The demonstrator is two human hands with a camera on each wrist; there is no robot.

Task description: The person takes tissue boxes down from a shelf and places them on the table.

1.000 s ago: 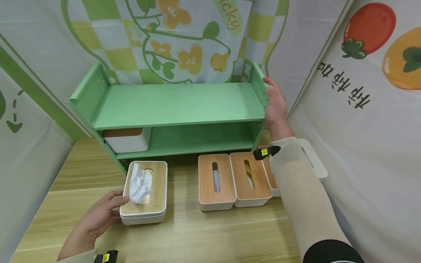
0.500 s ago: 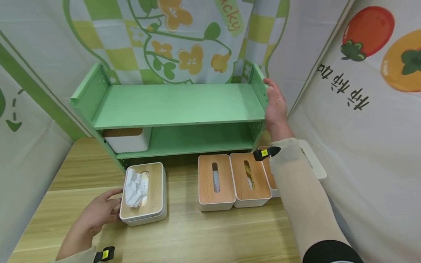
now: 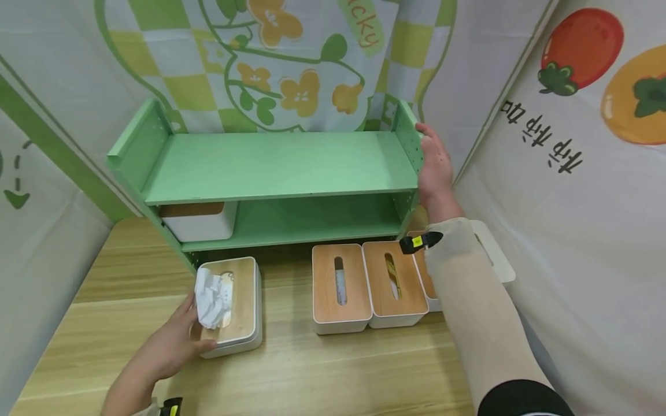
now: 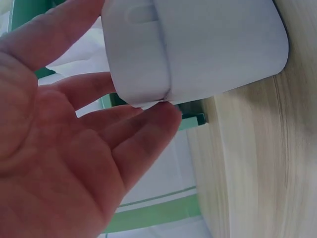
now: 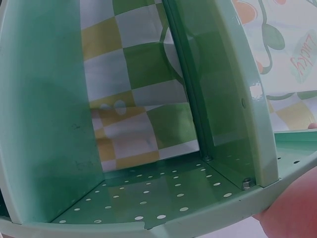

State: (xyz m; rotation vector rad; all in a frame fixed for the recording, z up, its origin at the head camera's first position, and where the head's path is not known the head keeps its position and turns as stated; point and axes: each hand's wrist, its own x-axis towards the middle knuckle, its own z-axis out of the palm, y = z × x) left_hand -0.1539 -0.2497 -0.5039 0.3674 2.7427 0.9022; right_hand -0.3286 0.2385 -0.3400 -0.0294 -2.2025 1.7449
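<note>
A white tissue box (image 3: 239, 306) with a wood-look lid stands on the table below the shelf's left end, a crumpled white tissue (image 3: 213, 297) out of its slot. My left hand (image 3: 169, 344) spreads around its near left corner, thumb at the front and fingers along the left side. In the left wrist view, those fingers (image 4: 148, 139) are fairly straight, touching close to the lid seam. My right hand (image 3: 436, 176) lies along the outside of the green shelf's (image 3: 286, 164) right end panel, fingertips at its upper edge. From the right wrist, perforated green metal (image 5: 148, 203) fills the view.
Another white box (image 3: 200, 222) sits on the lower shelf at left. Two wood-topped boxes, one left (image 3: 342, 289) and one right (image 3: 395, 286), stand side by side on the table, with a third partly behind my right sleeve. A white flat-topped object (image 3: 494, 251) lies by the right wall.
The tissue box has turned slightly. My left hand has moved from its left side toward the near corner, its thumb now at the front. My right hand stays on the shelf panel.
</note>
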